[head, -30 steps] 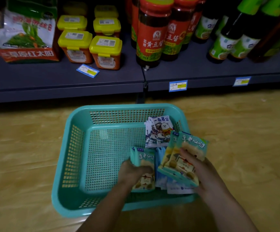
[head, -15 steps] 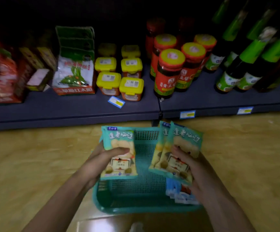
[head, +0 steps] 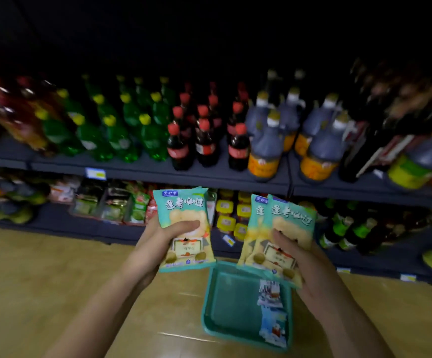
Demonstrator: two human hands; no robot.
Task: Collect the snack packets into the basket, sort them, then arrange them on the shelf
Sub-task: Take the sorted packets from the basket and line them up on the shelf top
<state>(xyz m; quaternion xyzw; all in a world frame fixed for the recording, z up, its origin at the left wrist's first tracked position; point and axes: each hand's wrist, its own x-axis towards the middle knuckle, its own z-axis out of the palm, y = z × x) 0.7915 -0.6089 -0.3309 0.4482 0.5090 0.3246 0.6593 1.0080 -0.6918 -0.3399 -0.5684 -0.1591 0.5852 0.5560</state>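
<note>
Thumb of left hand (head: 155, 245) clamps one teal packet (head: 184, 210); right hand (head: 311, 267) grips two fanned packets (head: 291, 220)

basket (head: 207, 301) open in its left half, packets (head: 271, 295) along its right wall, upper shelf (head: 184, 177) crowded with bottles (head: 204, 143)

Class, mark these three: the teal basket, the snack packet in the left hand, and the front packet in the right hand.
The teal basket (head: 209, 293): head view, its left wall.
The left-hand snack packet (head: 181, 205): head view, printed upper face.
The right-hand front packet (head: 291, 218): head view, printed upper face.
</note>
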